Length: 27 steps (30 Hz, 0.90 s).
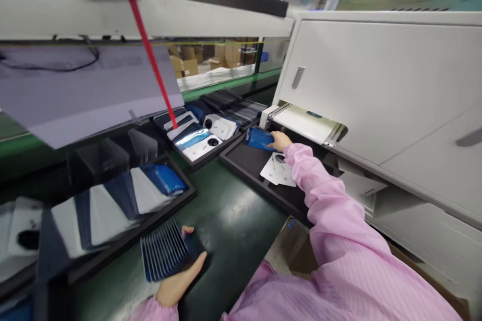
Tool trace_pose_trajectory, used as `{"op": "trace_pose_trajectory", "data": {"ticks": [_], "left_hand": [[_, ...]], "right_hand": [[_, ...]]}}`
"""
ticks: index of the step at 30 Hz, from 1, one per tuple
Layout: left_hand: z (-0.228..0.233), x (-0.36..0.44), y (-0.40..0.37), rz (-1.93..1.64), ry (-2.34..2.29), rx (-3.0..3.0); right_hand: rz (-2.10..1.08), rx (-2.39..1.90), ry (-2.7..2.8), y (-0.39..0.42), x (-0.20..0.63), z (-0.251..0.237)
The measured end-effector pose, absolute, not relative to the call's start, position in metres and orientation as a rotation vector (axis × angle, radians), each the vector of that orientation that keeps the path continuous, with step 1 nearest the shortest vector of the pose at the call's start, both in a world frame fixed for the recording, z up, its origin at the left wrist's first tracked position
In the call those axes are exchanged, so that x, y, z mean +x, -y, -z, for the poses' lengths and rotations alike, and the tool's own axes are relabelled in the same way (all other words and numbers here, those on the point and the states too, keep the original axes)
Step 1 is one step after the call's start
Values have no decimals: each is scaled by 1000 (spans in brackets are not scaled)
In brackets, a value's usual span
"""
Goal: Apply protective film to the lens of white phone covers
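A person in pink striped sleeves works at a dark green desk (233,215) on a factory line, seen from a head-worn camera looking down. The left hand (179,281), low near the bottom edge, has its fingers wrapped around a fanned stack of dark blue packets (165,253), thumb lying along the lower side, holding the stack above the desk. The right arm stretches forward and to the right, and the right hand (280,141) has its fingers closed on a single blue packet (259,139), gripping it by one edge over a shallow black tray (241,160). This tray sits just in front of the slot of a large white machine (376,90). A few white cards (278,170) lie in the tray just beside the forearm. To the left, other black trays (188,193) hold rows of blue and white packets standing tilted on edge. A red strap (150,55) hangs diagonally from an overhead shelf. Cardboard boxes (211,57) stand blurred in the background.
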<state>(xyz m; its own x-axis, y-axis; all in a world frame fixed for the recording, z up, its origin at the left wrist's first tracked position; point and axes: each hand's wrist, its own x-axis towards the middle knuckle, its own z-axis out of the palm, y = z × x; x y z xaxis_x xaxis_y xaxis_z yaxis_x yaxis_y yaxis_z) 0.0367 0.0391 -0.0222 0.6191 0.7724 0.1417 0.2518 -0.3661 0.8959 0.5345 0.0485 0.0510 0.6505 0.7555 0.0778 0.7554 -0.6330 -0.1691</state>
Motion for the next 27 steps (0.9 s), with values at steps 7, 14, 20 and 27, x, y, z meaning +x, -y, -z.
{"op": "trace_pose_trajectory", "data": {"ticks": [7,14,20,27], "left_hand": [[39,32,-51,-838,-750,1172],[38,29,-54,-790,-603,953],[42,27,-44,-727,-599,1009],[40,23,-40,-841,-707,1222]], "right_hand": [[204,-2484,1542,-49,472,-105],[91,-1325,2848,-27,300,-149],[268,-1075,3190,-43,187,-120],[63,-977,2775,-52,182,-97]]}}
